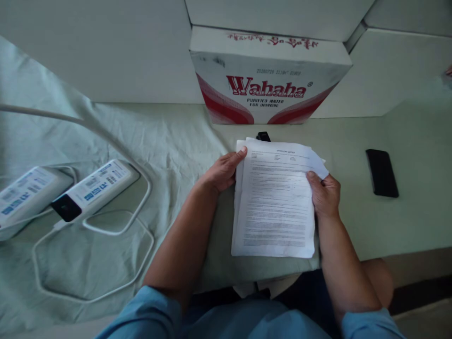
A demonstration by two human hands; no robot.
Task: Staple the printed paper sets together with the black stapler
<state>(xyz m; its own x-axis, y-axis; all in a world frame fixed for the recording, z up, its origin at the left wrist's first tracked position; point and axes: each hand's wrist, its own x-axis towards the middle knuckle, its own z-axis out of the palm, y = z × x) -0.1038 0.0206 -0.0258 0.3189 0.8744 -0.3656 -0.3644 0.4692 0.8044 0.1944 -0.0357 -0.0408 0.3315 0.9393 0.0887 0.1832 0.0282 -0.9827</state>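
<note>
A stack of printed white papers point(275, 202) lies on the pale green cloth-covered table point(176, 136) in front of me. My left hand point(221, 170) grips the stack's left edge near the top, thumb on the top sheet. My right hand point(324, 192) holds the right edge, thumb on the page, where the sheets fan out a little. A small black clip-like object point(263, 136) peeks out behind the top of the papers.
A white and red Wahaha water carton point(268, 80) stands behind the papers against white boxes. A black phone point(382, 172) lies at the right. Two white power strips point(95, 188) point(24, 193) with looping white cables point(116, 226) sit at the left.
</note>
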